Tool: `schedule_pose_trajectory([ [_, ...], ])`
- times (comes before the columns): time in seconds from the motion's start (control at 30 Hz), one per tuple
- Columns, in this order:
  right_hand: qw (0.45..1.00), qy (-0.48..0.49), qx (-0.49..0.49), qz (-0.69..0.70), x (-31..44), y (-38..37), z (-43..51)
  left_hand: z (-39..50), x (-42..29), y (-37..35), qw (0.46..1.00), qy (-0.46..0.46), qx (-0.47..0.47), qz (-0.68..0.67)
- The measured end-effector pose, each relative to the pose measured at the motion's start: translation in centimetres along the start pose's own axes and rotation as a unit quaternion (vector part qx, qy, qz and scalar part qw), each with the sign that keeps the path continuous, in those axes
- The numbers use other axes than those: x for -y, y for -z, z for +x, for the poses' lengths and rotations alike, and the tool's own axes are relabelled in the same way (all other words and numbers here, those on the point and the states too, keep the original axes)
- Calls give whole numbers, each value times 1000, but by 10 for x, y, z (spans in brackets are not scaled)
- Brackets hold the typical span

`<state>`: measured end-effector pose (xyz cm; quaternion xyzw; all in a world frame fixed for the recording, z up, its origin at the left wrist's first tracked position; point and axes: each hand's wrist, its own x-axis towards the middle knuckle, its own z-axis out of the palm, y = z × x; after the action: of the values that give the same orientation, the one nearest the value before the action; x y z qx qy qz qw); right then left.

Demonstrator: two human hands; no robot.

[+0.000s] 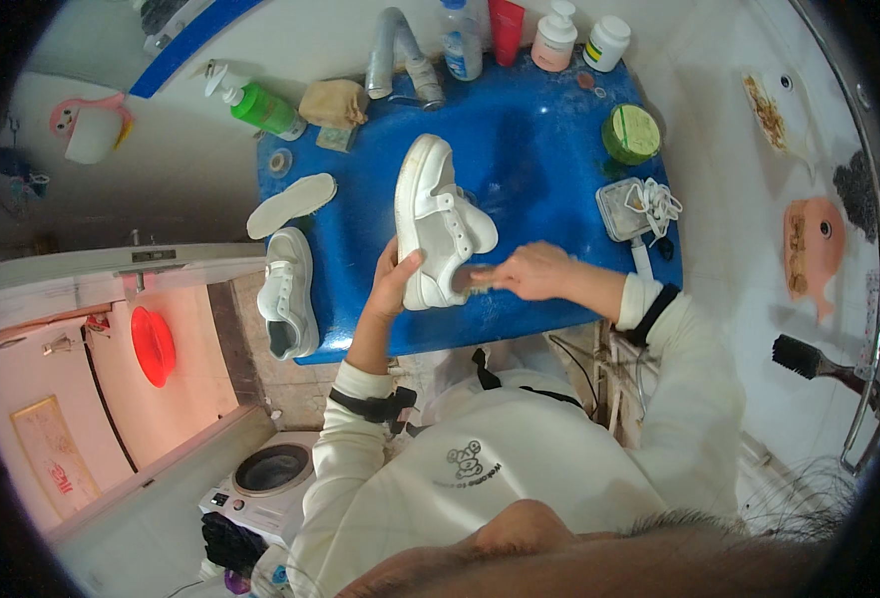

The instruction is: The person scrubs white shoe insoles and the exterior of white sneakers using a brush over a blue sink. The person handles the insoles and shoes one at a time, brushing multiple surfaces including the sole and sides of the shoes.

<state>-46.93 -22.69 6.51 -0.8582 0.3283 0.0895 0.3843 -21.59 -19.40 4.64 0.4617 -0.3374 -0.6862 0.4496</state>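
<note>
A white lace-up shoe without laces (410, 194) is held on its side above the blue sink surface by my left hand (393, 280), which grips it near the heel. My right hand (533, 270) is closed around a brush (477, 278), blurred, whose head is at the shoe's heel opening. The second white shoe (289, 295) stands at the left edge of the blue surface, with a pale insole (292, 205) lying just beyond it. White laces (657, 205) lie heaped on a soap dish (621, 211) at the right.
A grey faucet (402, 60) rises at the back. Beside it are a yellowish cloth bundle (333, 103), a green pump bottle (268, 111), a clear bottle (461, 48), a red tube (506, 30) and white containers (606, 43). A green round tub (631, 134) stands at the right.
</note>
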Motion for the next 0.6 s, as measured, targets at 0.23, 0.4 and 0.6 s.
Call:
schedule_pose_trajectory([
  [0.23, 966, 84, -193, -148, -2, 14, -4, -2, 7, 10, 985, 13, -7, -174],
  [0.4, 974, 72, -105, -186, 5, 14, -9, -12, 18, 5, 991, 23, 4, -135],
  [0.6, 977, 18, -106, -186, 15, 17, -12, -18, 20, 3, 975, 6, 1, -224],
])
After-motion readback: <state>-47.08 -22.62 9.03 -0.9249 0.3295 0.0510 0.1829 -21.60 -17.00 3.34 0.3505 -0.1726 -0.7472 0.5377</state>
